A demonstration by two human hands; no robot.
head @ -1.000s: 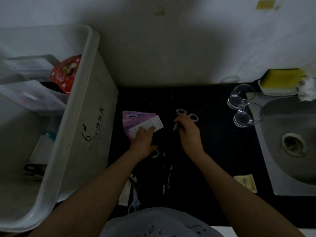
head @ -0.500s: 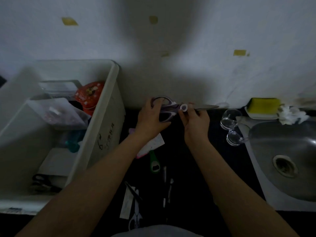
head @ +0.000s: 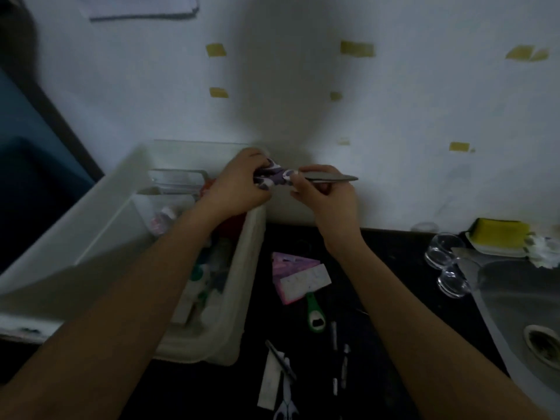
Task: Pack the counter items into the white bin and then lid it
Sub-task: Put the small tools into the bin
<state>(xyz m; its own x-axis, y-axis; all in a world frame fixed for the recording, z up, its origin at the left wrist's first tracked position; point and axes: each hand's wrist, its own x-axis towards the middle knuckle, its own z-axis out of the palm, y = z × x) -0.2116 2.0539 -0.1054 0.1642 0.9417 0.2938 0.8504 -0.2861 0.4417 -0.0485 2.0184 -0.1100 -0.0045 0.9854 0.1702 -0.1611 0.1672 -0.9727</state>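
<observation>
White bin [head: 100, 225] sits open at left on black table [head: 391, 292], partly filled. Both hands raised over its far right corner: left hand [head: 239, 184] grips the scissors [head: 303, 177] by the purple handles, right hand [head: 325, 197] pinches the closed blades. Pink packet [head: 298, 278], green opener [head: 315, 316] lie on table.

A home kitchen: dark counter [head: 391, 268], steel sink [head: 521, 301], yellow sponge [head: 500, 234], drinking glasses [head: 442, 253]
</observation>
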